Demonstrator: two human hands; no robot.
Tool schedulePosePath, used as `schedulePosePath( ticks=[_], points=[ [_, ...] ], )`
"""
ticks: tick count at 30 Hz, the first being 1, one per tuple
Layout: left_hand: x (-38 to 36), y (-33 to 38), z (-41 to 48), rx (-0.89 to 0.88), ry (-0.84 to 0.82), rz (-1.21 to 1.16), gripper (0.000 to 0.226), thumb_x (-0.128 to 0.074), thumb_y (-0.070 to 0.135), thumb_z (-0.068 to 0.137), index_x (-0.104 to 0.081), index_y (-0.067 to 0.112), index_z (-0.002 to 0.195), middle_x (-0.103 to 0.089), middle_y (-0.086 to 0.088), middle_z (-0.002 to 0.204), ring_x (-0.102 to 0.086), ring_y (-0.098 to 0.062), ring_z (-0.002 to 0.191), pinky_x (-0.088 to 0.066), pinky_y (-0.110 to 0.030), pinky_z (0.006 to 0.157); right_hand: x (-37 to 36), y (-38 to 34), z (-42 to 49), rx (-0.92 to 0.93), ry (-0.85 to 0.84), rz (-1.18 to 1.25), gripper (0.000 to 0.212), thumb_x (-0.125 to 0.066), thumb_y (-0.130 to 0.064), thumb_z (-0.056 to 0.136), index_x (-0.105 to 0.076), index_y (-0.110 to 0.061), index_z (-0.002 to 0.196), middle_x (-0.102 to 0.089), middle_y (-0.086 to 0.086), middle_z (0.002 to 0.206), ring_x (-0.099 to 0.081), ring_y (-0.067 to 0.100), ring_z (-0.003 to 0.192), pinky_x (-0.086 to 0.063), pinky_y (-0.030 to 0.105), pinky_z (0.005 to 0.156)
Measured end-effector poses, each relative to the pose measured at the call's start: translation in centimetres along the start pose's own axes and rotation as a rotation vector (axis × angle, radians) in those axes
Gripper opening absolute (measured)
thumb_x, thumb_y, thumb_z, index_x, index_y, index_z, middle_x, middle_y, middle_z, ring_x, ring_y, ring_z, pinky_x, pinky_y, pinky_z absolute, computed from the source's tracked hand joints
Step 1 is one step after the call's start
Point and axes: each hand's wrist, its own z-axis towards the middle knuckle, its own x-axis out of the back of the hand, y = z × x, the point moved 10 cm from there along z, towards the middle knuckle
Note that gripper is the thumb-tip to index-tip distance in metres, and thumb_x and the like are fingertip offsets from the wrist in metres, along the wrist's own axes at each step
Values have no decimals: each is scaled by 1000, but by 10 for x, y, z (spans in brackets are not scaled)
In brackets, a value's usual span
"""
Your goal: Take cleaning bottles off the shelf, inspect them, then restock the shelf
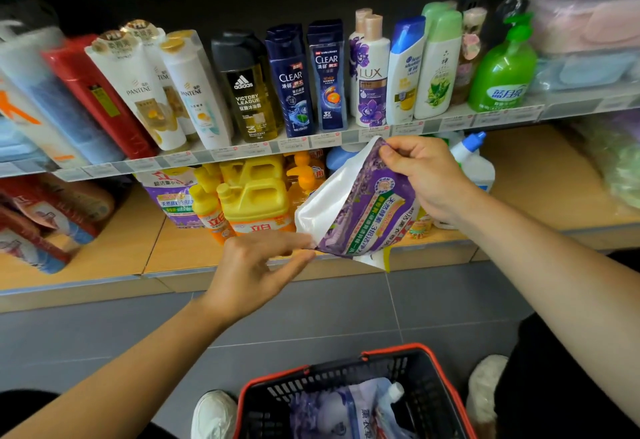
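Currently the purple pouch hangs tilted in the air between both hands. The right hand is at the pouch's upper corner. Its thumb and curled fingers pinch the top edge, so most of the pouch lies below and to the left of those fingers. The left hand is at the pouch's lower left corner, with thumb and forefinger closed on that tip and the other fingers stretched loosely beneath it. The printed purple face is turned toward the right hand; the plain white side faces left.

Behind the pouch is the wooden lower shelf. Directly behind and left of the pouch stand yellow jugs, and farther left of the pouch a second purple bag stands upright. Behind the pouch's upper right, partly hidden by the right hand, is a white bottle with a blue cap. Above the pouch runs a row of shampoo bottles, with a green pump bottle up to the pouch's right.

Well below the pouch, on the grey floor, sits a black basket with a red rim. In it lies a pale blue-and-white refill bag with a white spout; what else the basket contains is unclear.
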Motion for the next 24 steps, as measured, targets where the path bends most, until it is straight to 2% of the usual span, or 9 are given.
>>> schedulePosePath(
  ticks=[2, 4, 7, 10, 12, 14, 17, 22, 24],
  points=[
    [8, -13, 3, 143, 85, -104, 25, -78, 20, 88, -76, 12, 112, -76, 2, 101, -71, -9, 89, -59, -27, 72, -1, 0, 1, -6, -38, 19, 26, -58, -8, 98, -79, -20, 87, -77, 5, 86, -71, 16, 78, -60, 32, 77],
    [3, -31, 5, 297, 51, -182, 37, -79, 21, 86, -71, 18, 122, -69, 3, 107, -68, -16, 95, -58, -24, 74, -5, 0, 1, -14, -71, 38, 27, -58, -7, 97, -79, -20, 87, -77, 4, 85, -71, 15, 76, -60, 29, 74],
    [-13, -54, 1, 537, -46, -369, 57, -81, 25, 80, -60, 30, 133, -61, 5, 123, -66, -15, 105, -62, -33, 79, -14, 3, -1, -27, -114, 58, 29, -57, -5, 97, -79, -19, 86, -77, 3, 84, -71, 14, 75, -59, 28, 73],
    [-18, -62, -3, 610, -80, -436, 67, -82, 28, 77, -54, 38, 136, -57, 8, 131, -67, -16, 103, -63, -35, 74, -17, 6, -2, -43, -121, 78, 22, -57, -4, 97, -76, -14, 91, -76, 7, 87, -71, 17, 78, -59, 30, 75],
    [-25, -64, -3, 634, -145, -465, 51, -80, 27, 81, -62, 38, 127, -67, 9, 120, -67, -16, 97, -62, -35, 73, -21, 6, -3, -41, -143, 76, 20, -57, -4, 97, -75, -12, 93, -75, 9, 89, -70, 17, 78, -59, 31, 77],
    [-33, -61, -4, 638, -181, -492, 32, -80, 28, 79, -73, 29, 110, -74, 6, 104, -66, -10, 84, -59, -28, 65, -28, 5, -5, -31, -182, 48, 24, -57, -4, 97, -76, -16, 91, -76, 7, 88, -70, 15, 77, -58, 29, 75],
    [-35, -56, -8, 669, -127, -506, 18, -84, 27, 74, -76, 17, 86, -74, 1, 80, -63, -9, 67, -53, -25, 53, -36, 3, -8, -15, -237, 2, 30, -57, -3, 97, -78, -21, 87, -77, 1, 85, -71, 11, 76, -56, 24, 72],
    [-28, -50, -7, 653, -83, -433, 30, -82, 39, 72, -74, 10, 76, -71, -5, 73, -63, -16, 63, -52, -42, 55, -38, 5, -11, -25, -276, -13, 29, -56, -4, 98, -79, -20, 90, -77, 2, 86, -72, 11, 77, -57, 22, 70],
    [-27, -45, -6, 620, -91, -420, 31, -82, 40, 72, -72, 10, 75, -71, -5, 73, -62, -19, 65, -51, -41, 57, -38, 9, -10, -41, -264, -19, 26, -56, -5, 98, -78, -19, 92, -77, 4, 88, -71, 14, 78, -57, 24, 72]
  ],
)
